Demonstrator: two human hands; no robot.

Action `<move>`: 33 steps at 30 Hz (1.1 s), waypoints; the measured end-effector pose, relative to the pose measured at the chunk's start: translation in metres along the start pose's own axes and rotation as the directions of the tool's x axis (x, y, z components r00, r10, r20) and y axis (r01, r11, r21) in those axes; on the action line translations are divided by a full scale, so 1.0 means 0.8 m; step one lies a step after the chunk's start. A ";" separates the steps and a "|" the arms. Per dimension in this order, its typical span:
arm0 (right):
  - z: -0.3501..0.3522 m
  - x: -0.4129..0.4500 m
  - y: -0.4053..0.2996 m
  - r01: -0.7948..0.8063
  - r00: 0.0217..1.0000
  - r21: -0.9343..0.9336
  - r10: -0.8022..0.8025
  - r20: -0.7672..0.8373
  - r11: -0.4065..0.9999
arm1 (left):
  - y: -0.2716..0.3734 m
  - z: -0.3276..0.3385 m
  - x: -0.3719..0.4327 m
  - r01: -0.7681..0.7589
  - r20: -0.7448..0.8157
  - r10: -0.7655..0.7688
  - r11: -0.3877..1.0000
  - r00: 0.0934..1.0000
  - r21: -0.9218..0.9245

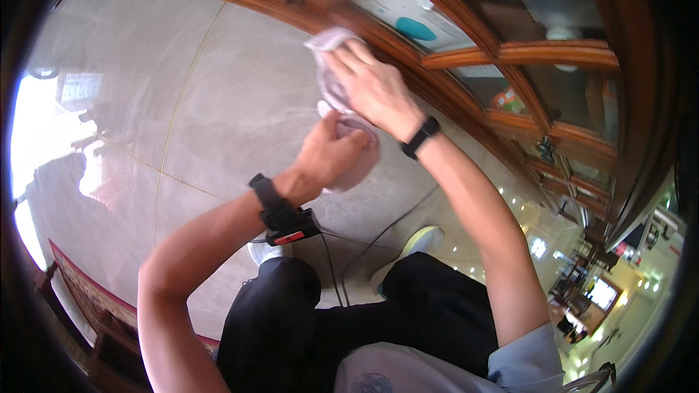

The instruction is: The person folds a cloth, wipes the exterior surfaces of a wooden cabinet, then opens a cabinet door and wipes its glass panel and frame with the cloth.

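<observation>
A pale pink cloth stretches between my two hands, in front of a wooden cabinet with glass panes. My right hand lies over its upper part, fingers extended along the fabric near the cabinet's lower frame. Whether the cloth touches the wood there cannot be made out. Lower down, my left hand grips a bunched part of the cloth, with thumb and fingers curled around it. Some of the fabric hangs below that hand. My right fingertips are partly hidden and slightly blurred.
Shiny grey tiles cover the floor. A dark cable runs across it by my shoes, near a device strapped to my left wrist. A patterned rug edge and dark wooden furniture are at lower left.
</observation>
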State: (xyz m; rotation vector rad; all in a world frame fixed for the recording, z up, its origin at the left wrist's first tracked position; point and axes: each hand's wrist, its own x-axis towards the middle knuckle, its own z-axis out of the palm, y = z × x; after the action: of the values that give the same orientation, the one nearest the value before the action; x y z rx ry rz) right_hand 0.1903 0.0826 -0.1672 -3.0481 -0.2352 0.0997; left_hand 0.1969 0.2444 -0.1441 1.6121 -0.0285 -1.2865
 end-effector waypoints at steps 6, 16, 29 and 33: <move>-0.007 0.070 -0.029 0.029 0.995 -0.116 -0.039 -0.090 0.993 | -0.004 -0.033 -0.008 -0.016 -0.021 0.013 0.986 1.000 -0.168; 0.004 0.011 -0.010 -0.019 0.983 -0.184 -0.015 -0.180 0.983 | -0.004 -0.010 -0.009 -0.031 0.112 0.041 0.996 0.993 -0.088; -0.016 -0.342 0.095 -0.392 0.879 -0.196 0.429 0.210 0.899 | -0.007 0.113 0.010 -0.019 0.347 -0.003 0.998 0.938 0.059; -0.030 -0.431 0.119 -0.451 0.865 -0.178 0.478 0.153 0.874 | -0.027 0.160 0.019 -0.139 0.431 0.062 0.979 0.900 0.149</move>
State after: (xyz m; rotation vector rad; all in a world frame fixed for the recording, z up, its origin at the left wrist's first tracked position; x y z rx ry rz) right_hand -0.1335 -0.0663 -0.1316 -3.1582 0.5163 0.4268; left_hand 0.0985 0.1594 -0.1567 1.4234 -0.5038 -1.5666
